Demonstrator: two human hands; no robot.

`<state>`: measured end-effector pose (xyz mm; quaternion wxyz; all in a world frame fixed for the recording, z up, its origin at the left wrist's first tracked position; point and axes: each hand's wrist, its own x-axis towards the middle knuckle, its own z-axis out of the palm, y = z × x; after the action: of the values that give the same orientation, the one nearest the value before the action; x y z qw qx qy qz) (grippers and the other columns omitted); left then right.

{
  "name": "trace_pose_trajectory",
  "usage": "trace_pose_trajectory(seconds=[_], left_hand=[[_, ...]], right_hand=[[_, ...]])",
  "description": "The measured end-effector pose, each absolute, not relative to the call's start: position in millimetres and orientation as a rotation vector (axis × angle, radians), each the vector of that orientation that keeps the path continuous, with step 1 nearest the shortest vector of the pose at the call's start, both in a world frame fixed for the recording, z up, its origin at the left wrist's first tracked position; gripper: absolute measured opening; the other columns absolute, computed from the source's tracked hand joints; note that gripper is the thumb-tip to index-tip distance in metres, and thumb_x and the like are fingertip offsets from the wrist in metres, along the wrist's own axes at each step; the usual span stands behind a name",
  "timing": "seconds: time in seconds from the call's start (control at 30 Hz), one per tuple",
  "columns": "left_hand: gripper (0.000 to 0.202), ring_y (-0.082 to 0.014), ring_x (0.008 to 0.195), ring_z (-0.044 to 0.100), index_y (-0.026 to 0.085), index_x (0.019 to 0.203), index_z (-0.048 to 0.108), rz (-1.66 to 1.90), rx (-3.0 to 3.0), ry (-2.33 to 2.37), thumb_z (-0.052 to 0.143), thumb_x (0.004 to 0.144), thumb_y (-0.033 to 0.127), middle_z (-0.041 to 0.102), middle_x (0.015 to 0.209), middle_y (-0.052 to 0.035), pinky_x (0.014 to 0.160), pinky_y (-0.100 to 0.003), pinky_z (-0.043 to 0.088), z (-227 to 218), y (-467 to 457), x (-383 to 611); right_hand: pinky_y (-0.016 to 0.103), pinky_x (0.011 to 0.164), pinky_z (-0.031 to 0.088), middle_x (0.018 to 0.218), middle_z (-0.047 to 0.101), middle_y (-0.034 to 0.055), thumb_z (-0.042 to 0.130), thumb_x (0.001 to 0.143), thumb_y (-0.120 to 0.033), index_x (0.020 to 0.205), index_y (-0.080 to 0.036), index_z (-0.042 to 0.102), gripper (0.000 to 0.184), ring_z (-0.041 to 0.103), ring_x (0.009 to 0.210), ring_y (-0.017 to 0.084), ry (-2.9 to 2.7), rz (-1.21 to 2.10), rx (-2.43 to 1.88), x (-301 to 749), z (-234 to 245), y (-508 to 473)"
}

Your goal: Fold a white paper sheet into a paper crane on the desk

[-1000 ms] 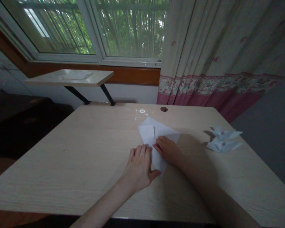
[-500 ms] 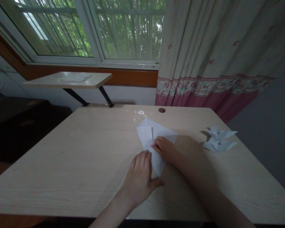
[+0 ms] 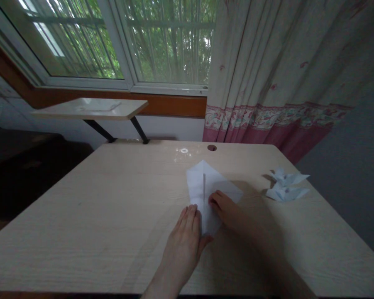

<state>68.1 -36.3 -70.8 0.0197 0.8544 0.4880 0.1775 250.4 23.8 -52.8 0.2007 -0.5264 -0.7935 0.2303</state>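
Observation:
A white sheet of paper lies on the table, its left side folded over so that the flap's edge runs down the middle. My left hand rests flat along the paper's lower left edge, fingers stretched forward and thumb out near the bottom tip. On the right half is my right hand, its fingers curled and closed at the paper beside the flap's edge. Its fingertips are partly hidden, but they seem to pinch the paper. Folded white paper pieces with pointed ends stand at the right of the table.
The pale wooden table has a round cable hole near its back edge. A small raised shelf on black supports holds something flat and white. Behind are a window and a long curtain.
The paper has turned slightly and shifted to the right and toward me. Both hands have moved with it, my right hand a little to the right and lower. The view has tilted slightly.

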Motion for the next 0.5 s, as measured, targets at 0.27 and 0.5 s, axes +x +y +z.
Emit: trace_pose_trajectory(seconds=[0.27,0.5], left_hand=[[0.045,-0.0299,0.126,0.05,0.015,0.136,0.035,0.644,2.476,1.42,0.044,0.092,0.014,0.052,0.136,-0.0157,0.1,-0.049,0.048,-72,-32,58],[0.044,-0.0197,0.12,0.056,0.022,0.135,0.032,0.827,2.23,1.28,0.034,0.093,0.008,0.052,0.134,-0.012,0.097,-0.038,0.051,-57,-28,47]], right_hand=[[0.031,0.084,0.05,0.098,0.061,0.0047,0.036,0.093,-0.011,0.095,-0.024,0.055,0.024,0.062,0.092,0.017,-1.978,0.695,-1.582,246,-60,-19],[0.04,0.089,0.05,0.105,0.062,0.0079,0.043,0.088,-0.011,0.099,-0.024,0.061,0.025,0.06,0.1,0.023,-1.931,0.526,-1.61,243,-76,-36]])
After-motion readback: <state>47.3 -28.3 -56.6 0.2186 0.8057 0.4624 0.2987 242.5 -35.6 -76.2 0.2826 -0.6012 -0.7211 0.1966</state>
